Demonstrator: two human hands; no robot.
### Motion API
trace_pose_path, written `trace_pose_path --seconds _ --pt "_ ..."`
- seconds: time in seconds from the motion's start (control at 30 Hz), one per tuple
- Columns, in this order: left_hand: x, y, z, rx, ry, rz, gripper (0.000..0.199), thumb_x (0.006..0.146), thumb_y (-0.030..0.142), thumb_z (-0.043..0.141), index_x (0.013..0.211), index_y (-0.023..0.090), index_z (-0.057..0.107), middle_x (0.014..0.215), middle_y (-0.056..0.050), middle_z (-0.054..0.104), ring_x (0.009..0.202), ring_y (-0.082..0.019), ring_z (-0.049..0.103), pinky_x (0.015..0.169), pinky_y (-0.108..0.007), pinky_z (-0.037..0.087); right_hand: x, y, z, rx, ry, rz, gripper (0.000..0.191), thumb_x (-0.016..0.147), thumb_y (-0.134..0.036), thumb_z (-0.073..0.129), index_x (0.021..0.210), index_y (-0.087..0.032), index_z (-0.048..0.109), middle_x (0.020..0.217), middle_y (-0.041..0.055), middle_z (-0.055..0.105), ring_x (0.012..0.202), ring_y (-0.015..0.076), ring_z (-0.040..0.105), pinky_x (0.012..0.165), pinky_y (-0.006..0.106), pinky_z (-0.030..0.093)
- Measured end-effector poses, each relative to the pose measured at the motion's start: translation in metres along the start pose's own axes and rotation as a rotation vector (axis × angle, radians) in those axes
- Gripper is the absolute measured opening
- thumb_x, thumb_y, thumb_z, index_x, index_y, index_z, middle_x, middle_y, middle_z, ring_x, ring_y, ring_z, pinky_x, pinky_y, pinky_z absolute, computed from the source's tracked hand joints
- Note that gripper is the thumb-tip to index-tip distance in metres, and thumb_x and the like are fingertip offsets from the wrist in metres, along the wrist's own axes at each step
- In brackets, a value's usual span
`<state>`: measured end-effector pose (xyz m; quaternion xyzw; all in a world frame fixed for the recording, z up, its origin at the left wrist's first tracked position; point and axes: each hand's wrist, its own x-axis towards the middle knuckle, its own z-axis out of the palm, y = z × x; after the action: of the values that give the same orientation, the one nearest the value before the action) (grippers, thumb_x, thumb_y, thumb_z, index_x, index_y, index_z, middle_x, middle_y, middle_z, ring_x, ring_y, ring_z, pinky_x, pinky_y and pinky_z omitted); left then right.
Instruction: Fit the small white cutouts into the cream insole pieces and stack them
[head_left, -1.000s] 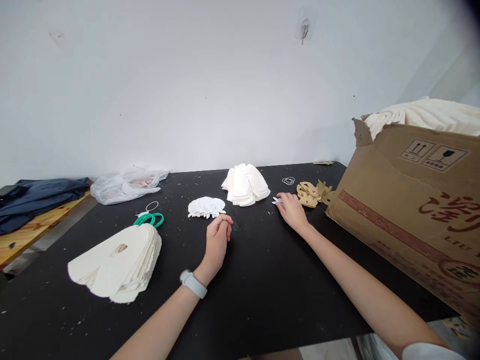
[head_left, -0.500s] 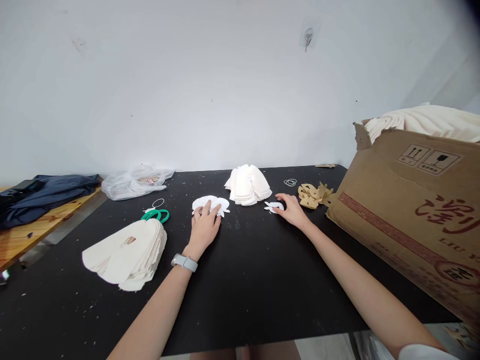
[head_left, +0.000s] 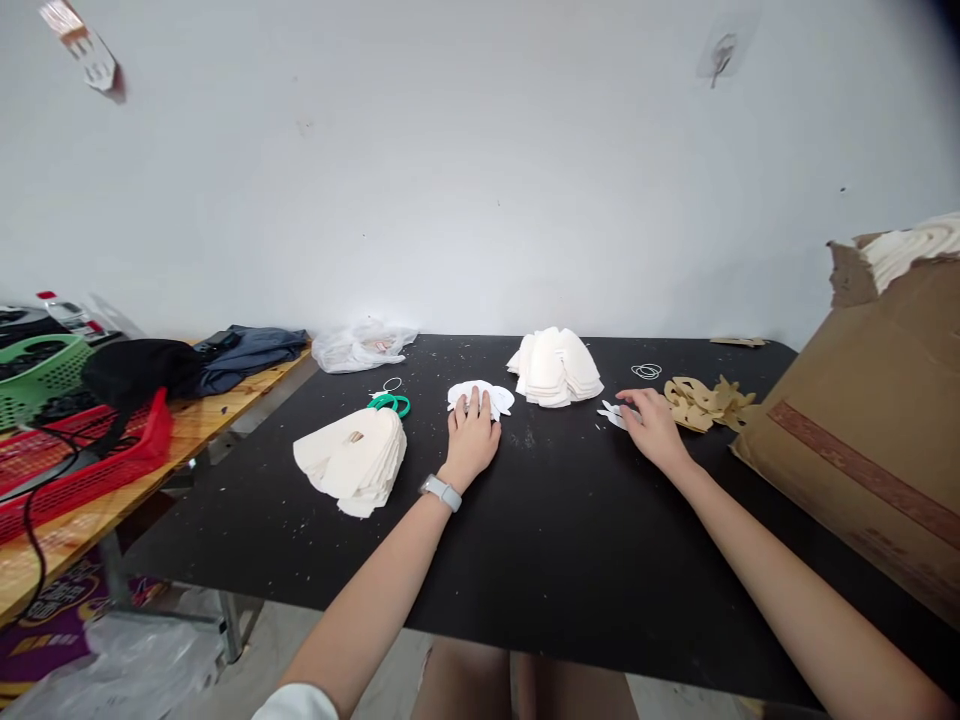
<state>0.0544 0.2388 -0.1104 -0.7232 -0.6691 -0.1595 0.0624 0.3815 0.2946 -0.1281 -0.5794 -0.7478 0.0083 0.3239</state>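
White paper cutouts, stacked in a low pile, lie directly beneath the left hand on a black tabletop. The left hand is open, palm down, with its fingers spread across the near part of the pile; it presses on the pile without closing around it. A pale grey wristband encircles the left wrist. The right hand lies to the right of the left hand, well apart from it. Its fingers are loosely extended, and their tips touch a small white cutout just left of that hand; whether the piece is pinched cannot be told. Beyond and between the hands stands a stack of cream shapes. Left of the left hand lie a larger stack of cream shapes and, touching its far end, green-handled scissors. Just beyond the right hand are tan cut pieces and a few rubber bands. Farther right stands a cardboard box holding cream material. Far left of the hands, a wooden bench carries a red basket and dark blue clothing.
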Motion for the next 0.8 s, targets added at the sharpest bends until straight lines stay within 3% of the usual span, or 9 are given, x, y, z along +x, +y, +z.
trace_pose_path --seconds 0.13,0.23,0.37,0.43,0.53,0.63,0.7,0.73,0.8 --pt "-0.002 0.005 -0.001 -0.013 0.010 0.014 0.062 0.097 0.034 0.043 0.155 0.017 0.030 0.164 -0.012 0.020 0.147 -0.040 0.020 0.115 -0.057 0.026 -0.004 -0.013 0.000 -0.049 -0.125 -0.106 0.042 0.094 -0.041 0.043 0.127 -0.023 0.061 0.130 0.0153 0.057 0.122 0.0360 0.048 0.100 0.052 0.040" --pt "-0.004 0.012 -0.003 -0.052 -0.008 0.075 0.061 0.097 0.035 0.042 0.155 0.023 0.029 0.165 -0.007 0.017 0.149 -0.039 0.017 0.116 -0.058 0.025 -0.003 -0.021 -0.001 -0.091 -0.157 -0.127 0.043 0.096 -0.040 0.040 0.126 -0.020 0.063 0.133 0.0181 0.057 0.124 0.0376 0.048 0.100 0.055 0.039" --pt "-0.005 0.020 -0.005 -0.162 -0.084 0.334 0.060 0.099 0.037 0.039 0.156 0.030 0.023 0.165 -0.001 0.017 0.151 -0.033 0.016 0.117 -0.054 0.026 -0.005 -0.047 -0.012 -0.157 -0.103 -0.119 0.038 0.097 -0.027 0.037 0.122 -0.017 0.065 0.129 0.0175 0.062 0.121 0.0326 0.053 0.099 0.050 0.043" --pt "-0.002 0.019 -0.002 -0.194 -0.158 0.488 0.054 0.101 0.036 0.035 0.155 0.034 0.027 0.163 0.001 0.025 0.150 -0.029 0.019 0.117 -0.052 0.028 -0.013 -0.070 -0.033 -0.191 -0.051 -0.128 0.035 0.096 -0.019 0.038 0.116 -0.019 0.067 0.128 0.0133 0.064 0.120 0.0284 0.055 0.102 0.047 0.042" --pt "0.006 0.014 0.007 -0.222 -0.203 0.500 0.052 0.101 0.039 0.032 0.152 0.029 0.035 0.157 -0.003 0.040 0.147 -0.027 0.030 0.116 -0.052 0.030 -0.039 -0.110 -0.106 -0.232 0.044 -0.174 0.028 0.095 -0.020 0.045 0.106 -0.025 0.069 0.132 0.0041 0.063 0.124 0.0231 0.054 0.106 0.042 0.040" --pt "0.012 0.010 0.015 -0.202 -0.200 0.526 0.052 0.100 0.040 0.032 0.149 0.024 0.042 0.155 -0.006 0.042 0.146 -0.025 0.034 0.119 -0.053 0.023 -0.079 -0.132 -0.225 -0.219 0.305 -0.268 0.019 0.094 -0.024 0.050 0.100 -0.029 0.068 0.124 0.0024 0.067 0.121 0.0255 0.056 0.104 0.047 0.041" --pt "0.014 0.009 0.018 -0.176 -0.201 0.525 0.051 0.100 0.039 0.030 0.146 0.023 0.046 0.154 -0.007 0.042 0.146 -0.027 0.033 0.119 -0.058 0.019 -0.103 -0.125 -0.306 -0.331 0.507 -0.125 0.021 0.097 -0.029 0.045 0.100 -0.030 0.066 0.117 0.0020 0.069 0.114 0.0269 0.060 0.100 0.049 0.042" --pt "0.014 0.009 0.018 -0.172 -0.193 0.530 0.051 0.099 0.038 0.030 0.145 0.022 0.048 0.154 -0.008 0.043 0.146 -0.027 0.034 0.119 -0.059 0.019 -0.113 -0.114 -0.340 -0.487 0.543 -0.006 0.024 0.097 -0.035 0.043 0.108 -0.030 0.064 0.119 0.0041 0.069 0.112 0.0302 0.060 0.095 0.051 0.043" --pt "0.015 0.010 0.018 -0.169 -0.174 0.543 0.050 0.099 0.034 0.029 0.141 0.022 0.052 0.152 -0.008 0.045 0.145 -0.026 0.035 0.118 -0.058 0.021 -0.126 -0.088 -0.385 -0.758 0.356 0.248 0.040 0.089 -0.056 0.052 0.112 -0.026 0.064 0.111 0.0124 0.070 0.096 0.0376 0.063 0.078 0.050 0.045"
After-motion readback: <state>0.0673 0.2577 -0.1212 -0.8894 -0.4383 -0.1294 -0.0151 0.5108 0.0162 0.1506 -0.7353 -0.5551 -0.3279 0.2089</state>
